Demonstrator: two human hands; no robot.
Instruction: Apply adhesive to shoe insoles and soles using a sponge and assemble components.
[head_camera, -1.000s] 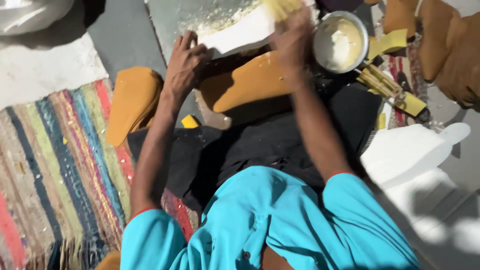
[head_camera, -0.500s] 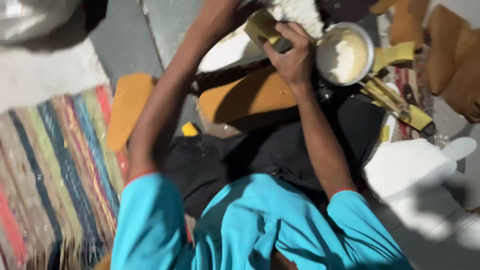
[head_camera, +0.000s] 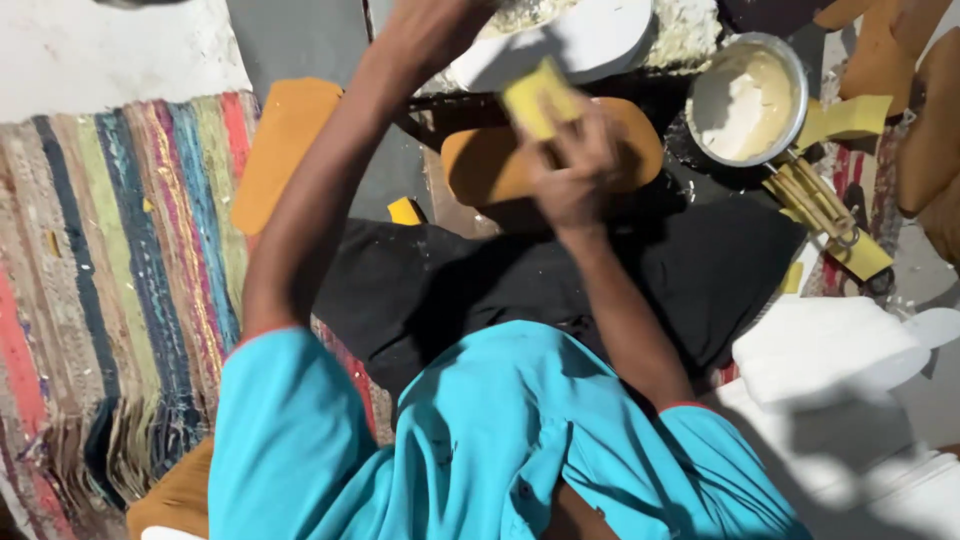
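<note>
The right hand (head_camera: 575, 170) is closed around a yellow sponge (head_camera: 540, 95) directly over the tan sole piece (head_camera: 490, 165), whose long axis runs left to right. The left hand (head_camera: 435, 25) reaches toward the white sole (head_camera: 590, 40) just beyond; its grip is cut off, so I cannot tell. The glue bowl (head_camera: 745, 95) sits right of the right hand.

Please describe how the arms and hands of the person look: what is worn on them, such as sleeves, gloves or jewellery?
Both arms are bare from above the elbow down. They come out of short sleeves of a bright turquoise shirt, each sleeve with a thin reddish edge. The right hand wears no glove, and no watch or bracelet shows on its wrist. The left hand is mostly cut off by the top edge, so rings cannot be judged.
</note>
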